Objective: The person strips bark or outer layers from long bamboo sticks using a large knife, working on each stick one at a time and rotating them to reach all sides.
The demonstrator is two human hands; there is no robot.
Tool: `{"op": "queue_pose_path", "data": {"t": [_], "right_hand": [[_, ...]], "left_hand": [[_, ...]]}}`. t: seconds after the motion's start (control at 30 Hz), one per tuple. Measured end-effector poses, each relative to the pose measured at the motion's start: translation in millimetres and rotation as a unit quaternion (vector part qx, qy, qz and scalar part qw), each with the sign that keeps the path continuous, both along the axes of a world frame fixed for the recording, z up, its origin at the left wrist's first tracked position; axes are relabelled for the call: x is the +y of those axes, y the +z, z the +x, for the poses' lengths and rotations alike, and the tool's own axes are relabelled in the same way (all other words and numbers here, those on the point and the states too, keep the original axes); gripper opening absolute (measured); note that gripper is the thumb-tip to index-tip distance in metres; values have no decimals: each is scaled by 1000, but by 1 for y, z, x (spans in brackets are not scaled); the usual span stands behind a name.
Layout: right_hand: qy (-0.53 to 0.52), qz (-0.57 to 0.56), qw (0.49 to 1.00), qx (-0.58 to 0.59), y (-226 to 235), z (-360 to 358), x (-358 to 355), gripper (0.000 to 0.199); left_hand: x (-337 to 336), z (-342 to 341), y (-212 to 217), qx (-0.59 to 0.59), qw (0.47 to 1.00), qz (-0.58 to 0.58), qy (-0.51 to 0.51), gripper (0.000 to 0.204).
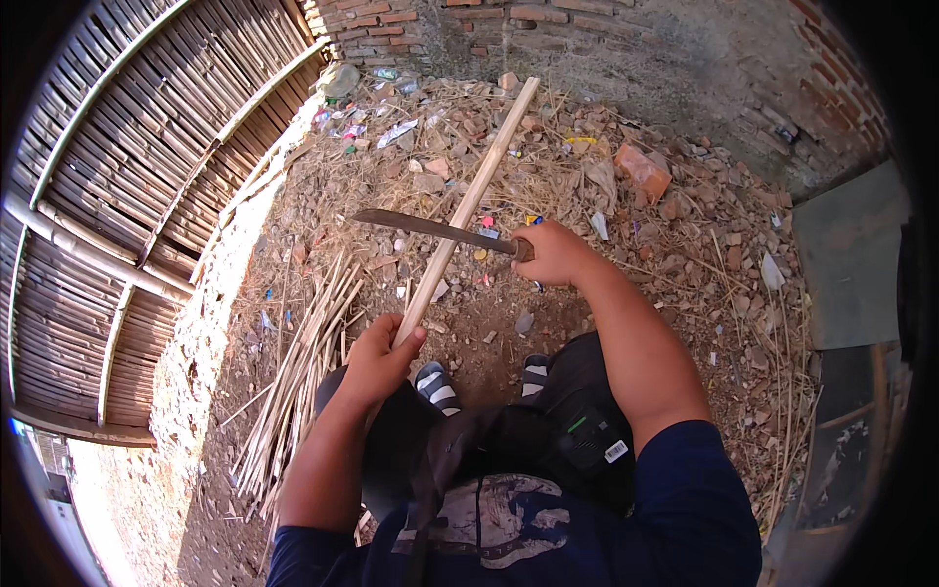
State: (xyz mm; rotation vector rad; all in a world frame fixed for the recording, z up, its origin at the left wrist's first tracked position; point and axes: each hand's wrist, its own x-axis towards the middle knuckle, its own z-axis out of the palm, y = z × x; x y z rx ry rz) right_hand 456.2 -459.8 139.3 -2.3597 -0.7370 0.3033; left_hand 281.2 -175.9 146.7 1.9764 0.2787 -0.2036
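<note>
My left hand (380, 358) is closed round the lower end of a long, pale strip of split bamboo or wood (473, 195), which slants up and away to the right. In my right hand (556, 252) is the handle of a machete (416, 224) with a dark, worn blade. The blade points left and lies across the strip near its middle; I cannot tell whether its edge bites into it. Beside my left forearm, a loose pile of thin split sticks (298, 382) rests on the ground.
Rubble, dry straw and litter cover the ground (528, 323). A brick wall (626, 49) closes the far side, and a slatted bamboo fence (127, 176) stands at the left. Grey sheets (851, 264) lean at the right. An orange brick piece (643, 173) lies far right.
</note>
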Motion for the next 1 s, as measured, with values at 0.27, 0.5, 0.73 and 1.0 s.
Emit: {"op": "queue_pose_path", "data": {"t": [0.27,0.5,0.73,1.0], "right_hand": [[91,-48,994,-21,-9,-11,17,29],[9,-50,998,41,-13,3,11,27],[43,19,998,50,-12,-6,30,31],[72,-8,997,21,-17,-3,34,31]], "left_hand": [[-11,17,-21,-56,997,37,-28,50],[-17,16,-11,-1,998,54,-45,49],[-19,9,8,1,999,30,-46,44],[-16,11,-5,-23,997,56,-49,50]]}}
